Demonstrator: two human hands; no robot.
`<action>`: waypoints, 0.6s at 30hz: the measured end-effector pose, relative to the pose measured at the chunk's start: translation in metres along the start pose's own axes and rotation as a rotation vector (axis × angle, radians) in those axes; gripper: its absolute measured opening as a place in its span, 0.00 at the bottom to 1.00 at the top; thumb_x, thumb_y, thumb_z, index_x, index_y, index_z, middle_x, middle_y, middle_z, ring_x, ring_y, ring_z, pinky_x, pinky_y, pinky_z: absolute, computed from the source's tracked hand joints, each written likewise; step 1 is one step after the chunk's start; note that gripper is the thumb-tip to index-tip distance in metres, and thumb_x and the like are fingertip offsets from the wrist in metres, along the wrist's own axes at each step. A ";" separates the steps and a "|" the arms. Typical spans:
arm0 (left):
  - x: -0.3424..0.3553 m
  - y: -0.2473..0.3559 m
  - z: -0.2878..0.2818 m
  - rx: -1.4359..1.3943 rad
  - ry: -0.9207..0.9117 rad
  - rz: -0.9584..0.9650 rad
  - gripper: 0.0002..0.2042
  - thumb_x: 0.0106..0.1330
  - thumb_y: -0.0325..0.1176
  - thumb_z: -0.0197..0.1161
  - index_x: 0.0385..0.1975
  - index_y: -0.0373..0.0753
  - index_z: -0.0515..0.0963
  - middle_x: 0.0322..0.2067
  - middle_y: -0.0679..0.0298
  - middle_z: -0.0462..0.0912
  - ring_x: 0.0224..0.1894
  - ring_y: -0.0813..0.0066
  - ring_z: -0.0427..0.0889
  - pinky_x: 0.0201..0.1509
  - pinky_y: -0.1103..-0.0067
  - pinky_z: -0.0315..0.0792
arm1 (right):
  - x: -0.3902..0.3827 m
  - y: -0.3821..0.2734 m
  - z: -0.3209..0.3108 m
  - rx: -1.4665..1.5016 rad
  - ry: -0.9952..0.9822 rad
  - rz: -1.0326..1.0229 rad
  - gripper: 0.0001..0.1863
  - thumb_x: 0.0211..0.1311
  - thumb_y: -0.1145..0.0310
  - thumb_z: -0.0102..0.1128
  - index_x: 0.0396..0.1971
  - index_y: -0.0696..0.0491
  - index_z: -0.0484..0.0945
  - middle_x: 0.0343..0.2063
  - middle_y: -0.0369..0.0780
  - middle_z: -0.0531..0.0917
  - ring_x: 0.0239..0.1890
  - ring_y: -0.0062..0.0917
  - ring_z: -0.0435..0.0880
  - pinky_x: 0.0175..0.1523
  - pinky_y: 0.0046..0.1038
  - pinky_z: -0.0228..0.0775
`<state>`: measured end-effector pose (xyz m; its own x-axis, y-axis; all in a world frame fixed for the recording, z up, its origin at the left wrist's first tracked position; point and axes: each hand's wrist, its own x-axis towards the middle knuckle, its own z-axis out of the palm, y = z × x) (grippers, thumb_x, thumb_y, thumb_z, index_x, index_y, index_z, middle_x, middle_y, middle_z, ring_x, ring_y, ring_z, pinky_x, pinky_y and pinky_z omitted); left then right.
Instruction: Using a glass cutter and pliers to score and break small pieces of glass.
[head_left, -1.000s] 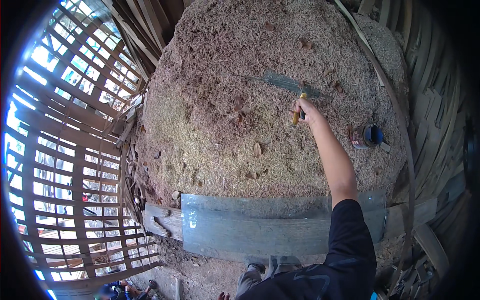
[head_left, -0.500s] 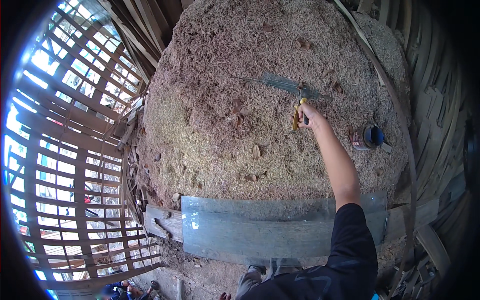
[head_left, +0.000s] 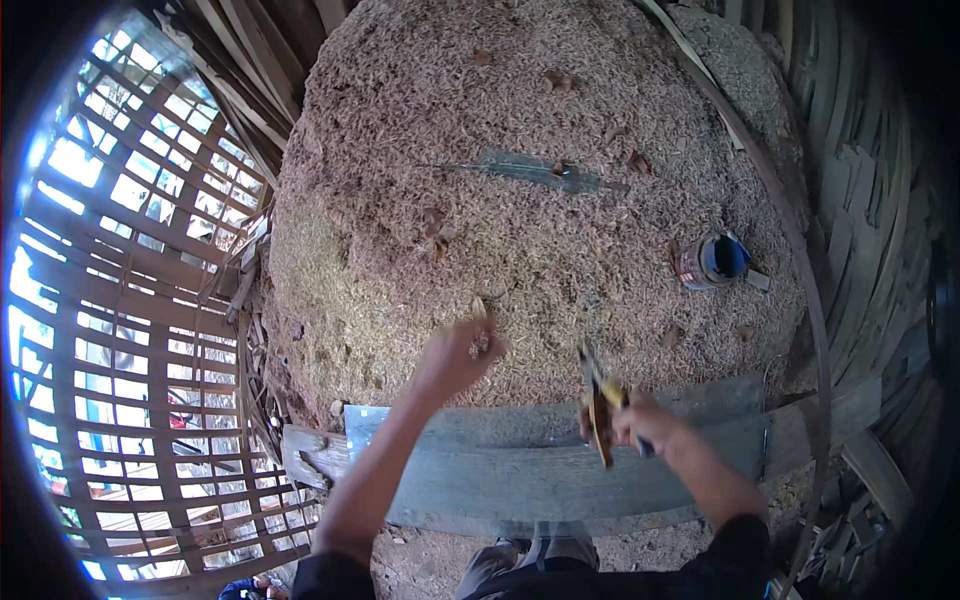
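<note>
The left forearm (head_left: 372, 475) is slanting up from 7 o'clock, its hand (head_left: 450, 358) lying just below the middle of the view, knuckles upward. The left hand's fingers are blurring, so I cannot tell how far they are closing or whether they are gripping anything. The right forearm (head_left: 718, 478) is angling in from 5 o'clock and pointing toward 10, and the right hand (head_left: 648, 425) is gripping a two-handled tool (head_left: 600, 415), its fingers wrapping around the handles.

That tool is sitting toward 4 o'clock from the middle, above a clear, smooth sheet (head_left: 540, 455). Its narrow dark nose is pointing just short of 12 o'clock, its yellow and black handles are spreading below, and its long axis is running down to just short of 6.

The sheet is lying across a rough, weathered plank (head_left: 308, 445) around 6 o'clock. A rounded heap of curly, fibrous shavings (head_left: 385, 95) is filling the centre, with brown leaves (head_left: 562, 80) scattering over it. A flat grey blade-like strip (head_left: 520, 168) is resting on it near 12, stretching sideways. A round, blue-lined can (head_left: 695, 268) is leaning at 3 o'clock; a slatted lattice (head_left: 157, 340) is standing at 9.
</note>
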<state>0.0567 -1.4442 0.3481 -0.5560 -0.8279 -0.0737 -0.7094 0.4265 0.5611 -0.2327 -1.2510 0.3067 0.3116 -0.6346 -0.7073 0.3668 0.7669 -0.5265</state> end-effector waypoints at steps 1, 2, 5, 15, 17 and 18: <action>0.050 0.008 0.000 -0.003 0.068 0.118 0.16 0.72 0.45 0.66 0.49 0.39 0.84 0.31 0.59 0.89 0.29 0.67 0.87 0.33 0.67 0.80 | -0.015 0.020 0.000 -0.031 -0.039 0.017 0.37 0.50 0.87 0.49 0.66 0.59 0.68 0.53 0.44 0.86 0.53 0.31 0.89 0.33 0.22 0.74; 0.095 0.015 0.001 0.093 0.043 0.101 0.17 0.72 0.42 0.66 0.55 0.41 0.82 0.40 0.57 0.89 0.34 0.67 0.88 0.35 0.70 0.80 | -0.027 0.039 0.000 -0.067 -0.002 0.107 0.37 0.51 0.87 0.50 0.67 0.59 0.68 0.54 0.44 0.86 0.54 0.30 0.89 0.33 0.22 0.74; 0.199 0.028 0.021 0.139 0.127 0.152 0.19 0.71 0.40 0.66 0.59 0.43 0.78 0.53 0.58 0.85 0.45 0.66 0.87 0.46 0.68 0.82 | -0.057 0.094 -0.006 -0.065 -0.063 0.112 0.36 0.52 0.87 0.51 0.66 0.59 0.69 0.55 0.42 0.86 0.54 0.29 0.88 0.37 0.24 0.77; 0.356 0.011 0.069 0.567 0.203 0.239 0.17 0.63 0.27 0.66 0.51 0.51 0.87 0.52 0.62 0.86 0.57 0.61 0.84 0.59 0.65 0.78 | -0.098 0.174 -0.006 0.300 0.054 0.103 0.34 0.55 0.90 0.45 0.66 0.61 0.66 0.57 0.49 0.79 0.60 0.38 0.82 0.61 0.44 0.81; 0.367 0.008 0.072 0.599 0.190 0.220 0.16 0.63 0.28 0.67 0.50 0.51 0.87 0.50 0.63 0.86 0.57 0.63 0.84 0.59 0.67 0.78 | -0.099 0.171 -0.007 0.320 0.065 0.097 0.34 0.55 0.90 0.45 0.66 0.61 0.65 0.57 0.49 0.79 0.60 0.38 0.83 0.61 0.44 0.81; 0.371 0.006 0.073 0.642 0.190 0.194 0.15 0.63 0.29 0.68 0.49 0.52 0.87 0.48 0.63 0.87 0.56 0.65 0.84 0.58 0.69 0.78 | -0.099 0.170 -0.009 0.334 0.073 0.091 0.35 0.55 0.90 0.45 0.66 0.61 0.65 0.57 0.49 0.79 0.59 0.38 0.83 0.61 0.43 0.81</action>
<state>-0.1849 -1.7221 0.2639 -0.6549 -0.7392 0.1570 -0.7530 0.6559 -0.0529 -0.2085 -1.0566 0.2830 0.2972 -0.5473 -0.7824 0.6103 0.7391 -0.2851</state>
